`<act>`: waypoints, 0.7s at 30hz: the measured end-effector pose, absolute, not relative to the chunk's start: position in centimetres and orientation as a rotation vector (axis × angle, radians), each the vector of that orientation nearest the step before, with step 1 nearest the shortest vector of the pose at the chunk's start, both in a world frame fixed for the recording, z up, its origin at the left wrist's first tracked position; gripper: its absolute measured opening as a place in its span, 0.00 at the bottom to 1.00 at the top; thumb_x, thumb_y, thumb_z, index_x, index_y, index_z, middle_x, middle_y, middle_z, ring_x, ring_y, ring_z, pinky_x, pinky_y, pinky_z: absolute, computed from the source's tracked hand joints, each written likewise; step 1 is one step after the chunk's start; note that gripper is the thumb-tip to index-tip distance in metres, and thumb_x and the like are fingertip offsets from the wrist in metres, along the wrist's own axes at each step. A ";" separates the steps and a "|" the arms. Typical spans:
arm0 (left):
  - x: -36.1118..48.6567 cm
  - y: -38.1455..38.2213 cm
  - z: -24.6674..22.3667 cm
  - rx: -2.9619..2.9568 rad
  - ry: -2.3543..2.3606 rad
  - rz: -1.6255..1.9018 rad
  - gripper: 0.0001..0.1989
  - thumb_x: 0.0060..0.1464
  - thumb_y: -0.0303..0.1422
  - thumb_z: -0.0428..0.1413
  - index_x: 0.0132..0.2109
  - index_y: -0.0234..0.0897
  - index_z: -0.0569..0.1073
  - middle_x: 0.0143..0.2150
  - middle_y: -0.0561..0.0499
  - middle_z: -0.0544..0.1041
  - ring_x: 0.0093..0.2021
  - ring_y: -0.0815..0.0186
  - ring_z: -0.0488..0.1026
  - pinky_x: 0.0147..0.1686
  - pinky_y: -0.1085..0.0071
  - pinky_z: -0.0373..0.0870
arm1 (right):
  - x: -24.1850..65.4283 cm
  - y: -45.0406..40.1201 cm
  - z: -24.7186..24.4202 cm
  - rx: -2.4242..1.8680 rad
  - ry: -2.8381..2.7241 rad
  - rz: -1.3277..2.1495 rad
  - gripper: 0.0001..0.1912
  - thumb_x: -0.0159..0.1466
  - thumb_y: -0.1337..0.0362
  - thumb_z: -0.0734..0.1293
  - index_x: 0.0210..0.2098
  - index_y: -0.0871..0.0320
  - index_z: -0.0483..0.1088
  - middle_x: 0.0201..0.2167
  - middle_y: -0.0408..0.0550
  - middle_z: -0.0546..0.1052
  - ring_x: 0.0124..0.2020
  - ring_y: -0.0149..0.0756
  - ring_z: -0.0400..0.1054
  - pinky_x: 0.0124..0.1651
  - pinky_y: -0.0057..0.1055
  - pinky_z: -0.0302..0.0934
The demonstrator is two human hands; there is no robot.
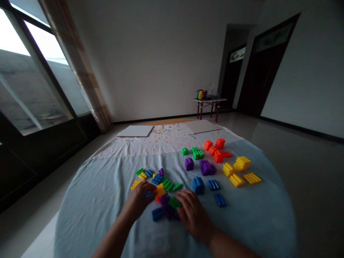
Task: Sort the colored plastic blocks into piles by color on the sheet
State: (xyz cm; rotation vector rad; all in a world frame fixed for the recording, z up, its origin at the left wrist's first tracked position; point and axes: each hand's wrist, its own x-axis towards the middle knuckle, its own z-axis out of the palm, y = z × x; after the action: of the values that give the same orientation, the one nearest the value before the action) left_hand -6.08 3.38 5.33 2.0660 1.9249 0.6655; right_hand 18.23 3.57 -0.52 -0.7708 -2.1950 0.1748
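Note:
My left hand (141, 197) reaches over the left side of a mixed pile, its fingertips bent against yellow blocks (160, 191). On the pile's right side, my right hand (189, 211) has its fingers curved apart around a green block (175, 203). Purple blocks (167, 207) and a blue block (158, 214) lie between and below the hands. Behind them are green strips (167, 185) and a blue block (157, 178). Whether the left fingertips pinch a piece is too small to tell.
Sorted by colour on the right are orange (219, 156), yellow (242, 163), purple (206, 167), blue (198, 185) and green blocks (198, 154). Two flat boards (135, 131) lie at the far edge of the cloth-covered round table (94, 200). A small table (209, 100) stands beyond.

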 end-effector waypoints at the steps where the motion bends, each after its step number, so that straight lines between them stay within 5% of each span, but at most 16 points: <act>1: -5.4 3.3 5.4 2.088 1.858 0.677 0.13 0.52 0.41 0.51 0.35 0.41 0.78 0.36 0.49 0.78 0.39 0.64 0.73 0.44 0.70 0.67 | 18.3 3.6 -0.5 -0.774 -2.198 0.170 0.18 0.64 0.67 0.59 0.54 0.57 0.62 0.50 0.54 0.70 0.54 0.43 0.63 0.56 0.45 0.62; 6: -4.3 3.2 4.9 2.056 1.805 0.853 0.13 0.50 0.43 0.55 0.37 0.43 0.78 0.38 0.50 0.78 0.40 0.65 0.73 0.45 0.71 0.68 | 18.3 3.7 -0.7 -0.733 -2.229 0.147 0.19 0.65 0.67 0.58 0.55 0.58 0.60 0.51 0.55 0.70 0.55 0.43 0.61 0.56 0.46 0.62; 12: -8.1 2.2 2.9 1.635 2.362 1.140 0.21 0.56 0.41 0.43 0.44 0.35 0.75 0.44 0.43 0.76 0.42 0.61 0.73 0.45 0.65 0.68 | 18.6 3.8 -0.7 -0.642 -2.226 0.206 0.19 0.65 0.67 0.58 0.56 0.56 0.60 0.51 0.53 0.69 0.55 0.42 0.61 0.57 0.46 0.61; 15: -8.8 1.2 2.0 1.465 2.573 1.093 0.21 0.55 0.39 0.43 0.45 0.34 0.74 0.45 0.41 0.76 0.39 0.58 0.72 0.43 0.61 0.67 | 18.4 4.0 -0.4 -0.640 -2.206 0.219 0.21 0.65 0.67 0.58 0.57 0.56 0.59 0.51 0.52 0.70 0.54 0.41 0.62 0.57 0.43 0.62; 21: -8.5 0.6 0.9 1.362 2.739 0.913 0.22 0.56 0.38 0.40 0.48 0.36 0.74 0.51 0.38 0.72 0.52 0.48 0.67 0.48 0.49 0.61 | 16.0 5.4 0.9 -0.859 -2.304 0.181 0.18 0.62 0.69 0.61 0.52 0.59 0.65 0.51 0.55 0.70 0.53 0.42 0.63 0.56 0.42 0.60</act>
State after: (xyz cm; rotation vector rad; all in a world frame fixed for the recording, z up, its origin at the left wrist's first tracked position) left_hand -8.53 0.63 0.93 1.3620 2.7390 0.9130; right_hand 15.99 5.39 0.87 -0.8590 -2.3039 0.1812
